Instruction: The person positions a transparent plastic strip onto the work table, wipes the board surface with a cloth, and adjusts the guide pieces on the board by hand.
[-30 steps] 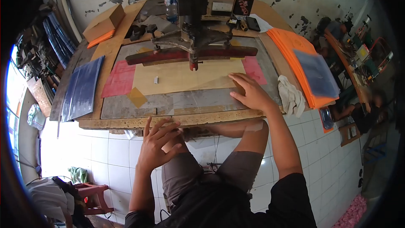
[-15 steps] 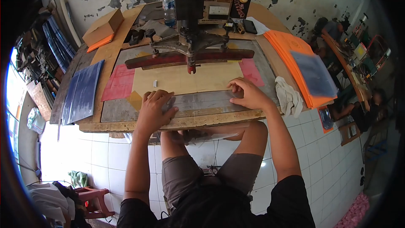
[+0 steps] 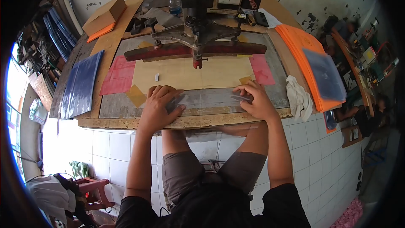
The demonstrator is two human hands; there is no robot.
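Note:
A clear plastic sheet (image 3: 206, 98) lies over the front of the grey metal plate and hangs past the table's front edge. At its left side, my left hand (image 3: 160, 106) grips it between thumb and fingers. My right hand (image 3: 256, 100) pinches its right side. Behind both hands is a cream board (image 3: 181, 76) with a small metal piece (image 3: 157, 77) on it, flanked by a pink sheet (image 3: 119, 76) on the left and another pink sheet (image 3: 262, 69) on the right. Above the board hangs the press's red bar (image 3: 168, 52).
Blue plastic sheets (image 3: 82, 85) lie at the left beside a cardboard box (image 3: 105, 16). On the right are orange sheets (image 3: 291, 50), another blue plastic stack (image 3: 324, 74) and a white cloth (image 3: 298, 98). A co-worker (image 3: 382, 105) sits at far right.
My left hand has risen from the table's front edge onto the plate and closed on the plastic. My right hand has drawn back towards the front and closed. The view has shifted slightly.

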